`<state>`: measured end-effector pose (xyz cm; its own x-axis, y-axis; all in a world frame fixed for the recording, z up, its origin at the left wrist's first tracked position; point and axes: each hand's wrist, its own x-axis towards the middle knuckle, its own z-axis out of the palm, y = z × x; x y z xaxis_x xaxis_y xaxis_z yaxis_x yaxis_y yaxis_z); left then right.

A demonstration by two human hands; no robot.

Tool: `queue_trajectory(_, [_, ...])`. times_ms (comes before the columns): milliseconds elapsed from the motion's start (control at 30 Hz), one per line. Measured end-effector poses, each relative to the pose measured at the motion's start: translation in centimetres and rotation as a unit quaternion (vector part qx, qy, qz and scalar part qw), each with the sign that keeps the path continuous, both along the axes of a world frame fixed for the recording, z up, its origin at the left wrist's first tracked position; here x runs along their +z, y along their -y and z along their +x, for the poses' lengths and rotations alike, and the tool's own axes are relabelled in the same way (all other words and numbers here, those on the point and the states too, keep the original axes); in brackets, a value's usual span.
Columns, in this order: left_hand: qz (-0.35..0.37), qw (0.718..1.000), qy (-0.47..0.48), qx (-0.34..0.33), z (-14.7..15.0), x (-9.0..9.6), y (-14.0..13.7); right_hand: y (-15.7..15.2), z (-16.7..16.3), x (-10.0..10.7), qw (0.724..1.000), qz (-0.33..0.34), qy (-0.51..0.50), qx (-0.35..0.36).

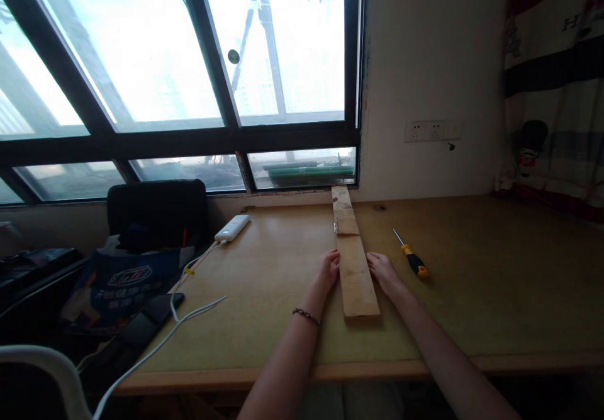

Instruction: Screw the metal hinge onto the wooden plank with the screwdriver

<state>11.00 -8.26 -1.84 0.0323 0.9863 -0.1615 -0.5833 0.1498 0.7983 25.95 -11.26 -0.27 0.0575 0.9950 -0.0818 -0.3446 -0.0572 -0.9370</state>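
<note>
A wooden board [357, 275] lies lengthwise on the table, pointing away from me. Its far end meets a second wooden piece [343, 206] that reaches back to the window wall. A small metal part [336, 226], too small to make out, sits at the left edge of that joint. My left hand [329, 269] grips the near board's left edge, fingers closed against it. On the opposite edge, my right hand [381, 271] holds the same board with curled fingers. To the right of my right hand lies a screwdriver [415, 263] with a yellow and black handle.
A white power bank [232, 227] with a white cable [175, 303] lies on the table [278, 319] at left. Beyond the left edge are a black chair [156, 203] and a blue bag [127, 281]. Window and wall bound the back; a curtain [552, 93] hangs at right.
</note>
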Motion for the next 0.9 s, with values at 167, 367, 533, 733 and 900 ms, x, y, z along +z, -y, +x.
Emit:
queue_trajectory(167, [-0.025, 0.998, 0.031, -0.041, -0.5, 0.4, 0.3, 0.5, 0.2, 0.8, 0.998, -0.038, -0.040, 0.043])
queue_trajectory(367, [-0.014, 0.998, 0.036, -0.048, -0.1, 0.9, 1.0, 0.4, -0.1, 0.2, 0.998, -0.035, -0.032, 0.042])
queue_trajectory(533, [0.001, 0.998, 0.040, -0.048, -0.1, 1.4, 1.4, 0.6, -0.2, 0.2, 0.999, -0.026, -0.015, 0.016])
queue_trajectory(733, [0.053, 0.995, 0.053, -0.061, 0.3, 2.1, 2.1, 1.2, -0.1, 1.1, 0.997, -0.049, -0.050, 0.012])
queue_trajectory(900, [0.112, 0.992, 0.032, -0.058, 1.0, 3.7, 3.2, 2.2, -0.2, 2.8, 0.997, -0.040, -0.060, 0.004])
